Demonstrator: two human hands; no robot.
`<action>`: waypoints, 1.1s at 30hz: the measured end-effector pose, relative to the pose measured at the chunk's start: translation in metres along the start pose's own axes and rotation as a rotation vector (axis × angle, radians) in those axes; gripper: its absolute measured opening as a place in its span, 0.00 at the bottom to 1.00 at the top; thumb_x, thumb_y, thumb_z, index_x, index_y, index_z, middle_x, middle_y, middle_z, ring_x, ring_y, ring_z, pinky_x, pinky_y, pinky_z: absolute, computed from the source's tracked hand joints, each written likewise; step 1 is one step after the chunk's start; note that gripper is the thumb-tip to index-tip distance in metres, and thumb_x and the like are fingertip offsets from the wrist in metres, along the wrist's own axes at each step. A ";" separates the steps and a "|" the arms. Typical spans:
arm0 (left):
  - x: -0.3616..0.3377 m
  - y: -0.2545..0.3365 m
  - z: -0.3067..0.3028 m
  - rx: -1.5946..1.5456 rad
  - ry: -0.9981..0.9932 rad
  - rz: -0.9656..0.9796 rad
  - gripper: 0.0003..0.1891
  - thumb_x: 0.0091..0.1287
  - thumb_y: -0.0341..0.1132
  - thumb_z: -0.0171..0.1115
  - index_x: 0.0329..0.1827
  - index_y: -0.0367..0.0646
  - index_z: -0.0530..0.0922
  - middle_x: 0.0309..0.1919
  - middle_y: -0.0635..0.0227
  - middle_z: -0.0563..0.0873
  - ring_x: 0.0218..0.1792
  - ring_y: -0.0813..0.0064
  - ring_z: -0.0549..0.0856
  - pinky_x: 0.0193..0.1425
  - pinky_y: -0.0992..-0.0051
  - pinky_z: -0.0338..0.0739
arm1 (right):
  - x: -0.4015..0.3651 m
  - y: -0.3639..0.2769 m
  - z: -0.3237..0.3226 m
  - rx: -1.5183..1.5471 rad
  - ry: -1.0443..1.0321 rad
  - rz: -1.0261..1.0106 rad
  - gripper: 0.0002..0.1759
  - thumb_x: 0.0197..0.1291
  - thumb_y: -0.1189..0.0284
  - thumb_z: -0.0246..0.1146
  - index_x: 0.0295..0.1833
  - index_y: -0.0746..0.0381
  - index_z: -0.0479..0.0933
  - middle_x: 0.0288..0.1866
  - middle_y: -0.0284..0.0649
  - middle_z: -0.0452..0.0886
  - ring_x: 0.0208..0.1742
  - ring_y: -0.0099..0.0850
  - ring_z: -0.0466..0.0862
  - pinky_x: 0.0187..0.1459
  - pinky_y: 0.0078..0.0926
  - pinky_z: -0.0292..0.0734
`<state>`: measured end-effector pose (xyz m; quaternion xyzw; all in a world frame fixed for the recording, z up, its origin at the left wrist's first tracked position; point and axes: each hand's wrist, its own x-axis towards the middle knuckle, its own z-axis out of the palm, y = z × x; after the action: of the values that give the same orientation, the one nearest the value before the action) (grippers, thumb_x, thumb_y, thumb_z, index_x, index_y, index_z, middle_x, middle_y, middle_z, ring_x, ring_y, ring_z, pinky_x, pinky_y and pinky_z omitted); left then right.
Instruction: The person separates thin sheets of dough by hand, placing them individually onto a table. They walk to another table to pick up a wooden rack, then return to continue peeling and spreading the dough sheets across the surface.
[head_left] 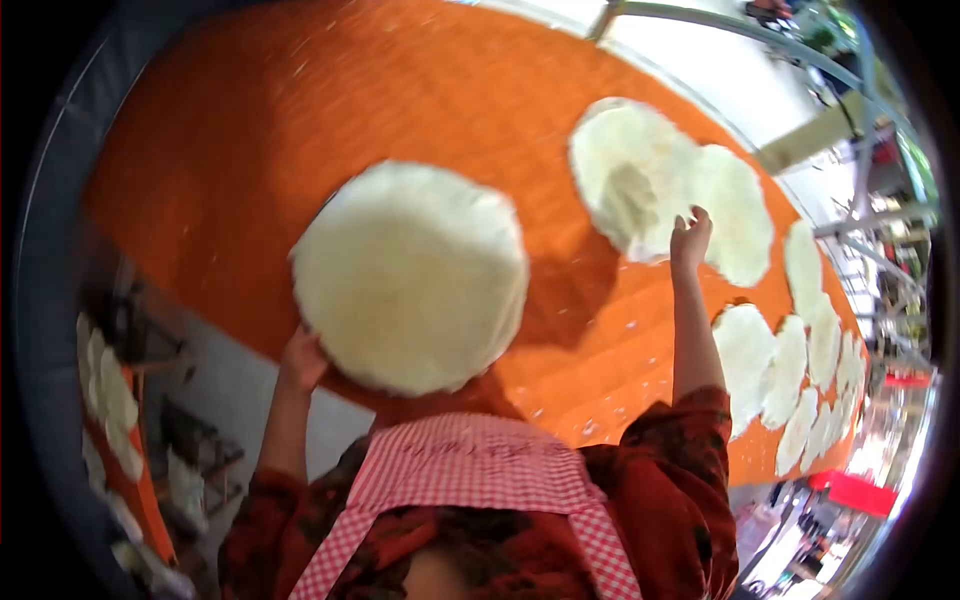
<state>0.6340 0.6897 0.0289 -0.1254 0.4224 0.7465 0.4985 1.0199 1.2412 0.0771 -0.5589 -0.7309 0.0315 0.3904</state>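
Observation:
My left hand [304, 360] grips the near left edge of a round stack of thin, pale flatbreads [410, 275]. The stack is held over the orange cloth, with a shadow beside it. A dark rim shows at its upper left edge; what lies under the stack is hidden. Out to the right, my right hand [691, 238] has its fingers loosely bent and apart, with nothing visible in them. It is over the near edge of a flatbread [625, 150] that has a darker, wrinkled patch. Another flatbread [735, 215] overlaps that one on the right.
Several more flatbreads [745, 355] lie overlapping along the right end of the orange cloth [450, 80]. At the lower left, a second orange surface [150, 500] also bears flatbreads. Metal poles [740, 22] stand past the far right edge. A red object [860, 493] is at the lower right.

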 end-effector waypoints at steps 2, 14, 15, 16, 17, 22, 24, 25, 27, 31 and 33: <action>-0.020 0.006 0.031 -0.064 -0.135 -0.007 0.27 0.64 0.29 0.51 0.69 0.43 0.64 0.65 0.61 0.72 0.66 0.60 0.70 0.71 0.58 0.62 | -0.081 -0.073 0.020 0.440 -0.529 0.033 0.15 0.57 0.80 0.63 0.51 0.66 0.75 0.45 0.42 0.81 0.41 0.33 0.82 0.46 0.31 0.77; -0.047 0.030 0.043 -0.163 -0.595 0.004 0.32 0.56 0.29 0.52 0.68 0.42 0.63 0.61 0.59 0.74 0.61 0.60 0.74 0.67 0.58 0.67 | -0.276 -0.369 -0.069 0.652 -0.971 -0.467 0.14 0.50 0.72 0.64 0.43 0.66 0.77 0.45 0.51 0.79 0.48 0.50 0.77 0.50 0.39 0.75; -0.047 0.031 0.044 -0.116 -0.599 0.026 0.32 0.55 0.27 0.52 0.68 0.41 0.63 0.61 0.59 0.75 0.60 0.61 0.75 0.66 0.59 0.68 | -0.273 -0.375 -0.075 0.584 -0.951 -0.515 0.09 0.51 0.76 0.60 0.39 0.67 0.76 0.40 0.52 0.79 0.45 0.49 0.78 0.48 0.38 0.76; -0.046 0.034 0.045 -0.067 -0.604 0.051 0.32 0.54 0.25 0.51 0.67 0.41 0.63 0.60 0.60 0.75 0.60 0.61 0.75 0.66 0.60 0.68 | -0.277 -0.380 -0.076 0.524 -0.920 -0.533 0.08 0.51 0.76 0.59 0.38 0.67 0.76 0.40 0.52 0.79 0.45 0.49 0.78 0.47 0.38 0.76; -0.048 0.037 0.045 -0.053 -0.644 0.068 0.31 0.54 0.23 0.51 0.65 0.40 0.65 0.59 0.59 0.75 0.60 0.63 0.75 0.66 0.62 0.69 | -0.282 -0.382 -0.074 0.465 -0.891 -0.548 0.07 0.51 0.77 0.59 0.37 0.67 0.76 0.40 0.52 0.79 0.45 0.49 0.78 0.46 0.39 0.76; -0.039 0.031 0.050 0.028 -0.407 0.206 0.29 0.52 0.17 0.54 0.61 0.38 0.68 0.52 0.60 0.79 0.53 0.64 0.80 0.59 0.66 0.74 | -0.301 -0.391 -0.063 0.416 -0.909 -0.410 0.05 0.52 0.76 0.58 0.34 0.66 0.75 0.36 0.53 0.79 0.40 0.50 0.79 0.43 0.41 0.75; -0.012 0.020 0.032 0.117 -0.249 0.265 0.29 0.50 0.15 0.55 0.59 0.38 0.70 0.50 0.61 0.81 0.51 0.65 0.81 0.55 0.67 0.76 | -0.316 -0.394 -0.051 0.380 -0.940 -0.347 0.05 0.52 0.75 0.58 0.34 0.65 0.75 0.35 0.53 0.79 0.39 0.51 0.79 0.43 0.41 0.74; -0.004 0.017 0.023 0.161 -0.191 0.274 0.29 0.49 0.14 0.56 0.58 0.38 0.70 0.49 0.62 0.81 0.49 0.65 0.82 0.53 0.68 0.77 | -0.321 -0.401 -0.051 0.360 -0.937 -0.413 0.05 0.54 0.74 0.58 0.34 0.65 0.75 0.34 0.54 0.79 0.39 0.52 0.80 0.43 0.42 0.74; -0.007 0.020 0.022 0.187 -0.200 0.338 0.28 0.49 0.15 0.58 0.57 0.37 0.70 0.47 0.61 0.81 0.48 0.65 0.82 0.50 0.66 0.78 | -0.326 -0.409 -0.046 0.338 -0.993 -0.320 0.08 0.57 0.72 0.58 0.37 0.65 0.77 0.38 0.54 0.81 0.41 0.50 0.81 0.43 0.38 0.75; -0.006 0.045 0.000 0.266 -0.014 0.334 0.28 0.50 0.18 0.59 0.58 0.37 0.69 0.46 0.61 0.79 0.48 0.62 0.80 0.52 0.63 0.77 | -0.249 -0.339 -0.028 0.407 -0.728 0.253 0.13 0.59 0.69 0.58 0.43 0.67 0.80 0.38 0.42 0.85 0.40 0.32 0.84 0.43 0.34 0.79; -0.007 0.053 -0.014 0.197 -0.041 0.337 0.29 0.49 0.18 0.58 0.58 0.37 0.69 0.46 0.61 0.79 0.48 0.61 0.80 0.52 0.62 0.77 | -0.192 -0.283 -0.075 0.663 -0.663 0.443 0.13 0.57 0.70 0.59 0.42 0.69 0.79 0.34 0.38 0.80 0.34 0.26 0.80 0.34 0.25 0.76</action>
<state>0.5892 0.6670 0.0510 0.0118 0.4982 0.7768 0.3850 0.8547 0.9444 0.1627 -0.5066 -0.6300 0.5187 0.2781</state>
